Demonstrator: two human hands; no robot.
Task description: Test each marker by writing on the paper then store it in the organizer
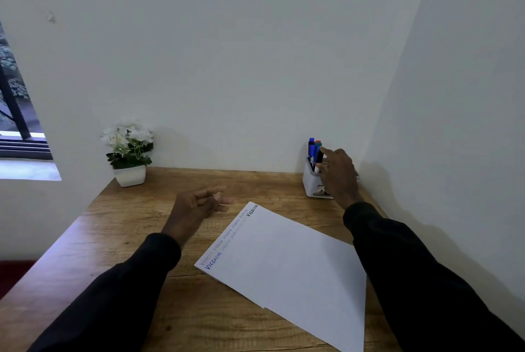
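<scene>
The storing step looks nearly done; the right hand (338, 172) pinches a black marker (320, 156) standing in the white plastic organizer (309, 184) at two o'clock on the wooden worktop (127, 238); the left hand (196, 209) hovers half-curled, empty, at eleven o'clock of the white paper sheet (289, 260); next, I judge, release and withdraw.

Paper (287, 260) on desk (147, 289), centre-right. Organizer (311, 182) at far right corner, markers (314, 150) in it. Flower pot (130, 175) far left, against wall (227, 53).

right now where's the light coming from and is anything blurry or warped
Head view: daylight enters from the window at left, casting soft shadows rightward onto the white wall behind the white marker organizer; the wide lens bends the wall corner; faint writing on the white paper sheet is barely legible.
</scene>
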